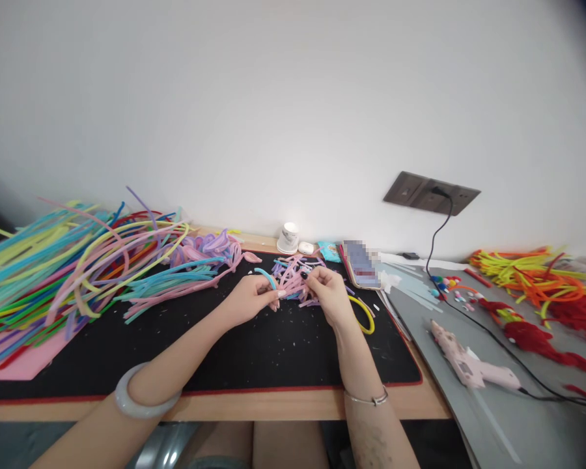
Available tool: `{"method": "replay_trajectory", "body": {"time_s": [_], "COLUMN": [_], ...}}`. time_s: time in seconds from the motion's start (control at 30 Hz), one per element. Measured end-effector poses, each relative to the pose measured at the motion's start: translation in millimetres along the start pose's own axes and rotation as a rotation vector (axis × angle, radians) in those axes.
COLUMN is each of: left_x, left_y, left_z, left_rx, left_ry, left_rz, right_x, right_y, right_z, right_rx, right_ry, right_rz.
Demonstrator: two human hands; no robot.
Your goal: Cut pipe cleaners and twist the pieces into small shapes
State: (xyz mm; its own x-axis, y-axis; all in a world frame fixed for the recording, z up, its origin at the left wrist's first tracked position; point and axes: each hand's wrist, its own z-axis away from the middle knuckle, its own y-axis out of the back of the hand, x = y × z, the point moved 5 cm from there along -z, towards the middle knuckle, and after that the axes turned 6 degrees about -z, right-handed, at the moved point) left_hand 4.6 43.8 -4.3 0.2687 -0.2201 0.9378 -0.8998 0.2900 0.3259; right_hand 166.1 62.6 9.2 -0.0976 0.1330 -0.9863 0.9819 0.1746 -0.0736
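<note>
Over the black mat point(215, 352), my left hand point(258, 298) is closed in a pinch on a light-blue pipe cleaner point(265, 276) that curves up from the fingers. Close by on the right, my right hand point(326, 290) has its thumb and fingers pressed together; what they hold, if anything, is hidden. Behind and between both hands lies a heap of short pink, purple and blue pipe cleaner pieces point(293, 277). A bent yellow pipe cleaner point(370, 319) rests beside my right wrist.
Long multicoloured pipe cleaners point(78, 260) pile up at the left. A white cup point(288, 237), a small white case point(306, 248) and a phone point(361, 264) stand along the back. At right lie a pink glue gun point(469, 365), its black cord, and red-orange pipe cleaners point(537, 277).
</note>
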Motion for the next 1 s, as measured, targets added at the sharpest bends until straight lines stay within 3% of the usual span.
{"method": "replay_trajectory", "body": {"time_s": [0.1,0.33,0.57,0.83,1.0], "left_x": [3.0,7.0,5.0,5.0,5.5], "left_y": [1.9,0.6,-1.0,2.3,1.1], "left_z": [0.1,0.7,-0.4,-0.2,0.6], "left_rx": [0.018,0.019,0.003,0.08,0.063], "left_ry": [0.003,-0.003,-0.033,0.013,0.022], "left_rz": [0.019,0.018,0.056,0.108,0.151], "right_x": [0.8,5.6,8.2,12.4,12.4], "right_y": [3.8,-19.5,-20.4,-29.5,-23.2], "right_z": [-0.2,4.8,5.0,6.2,4.1], "right_rx": [0.023,-0.153,-0.054,-0.053,0.04], "right_ry": [-0.028,-0.139,-0.025,-0.136,-0.088], "right_rz": [-0.091,-0.193,-0.247,-0.394,-0.328]}}
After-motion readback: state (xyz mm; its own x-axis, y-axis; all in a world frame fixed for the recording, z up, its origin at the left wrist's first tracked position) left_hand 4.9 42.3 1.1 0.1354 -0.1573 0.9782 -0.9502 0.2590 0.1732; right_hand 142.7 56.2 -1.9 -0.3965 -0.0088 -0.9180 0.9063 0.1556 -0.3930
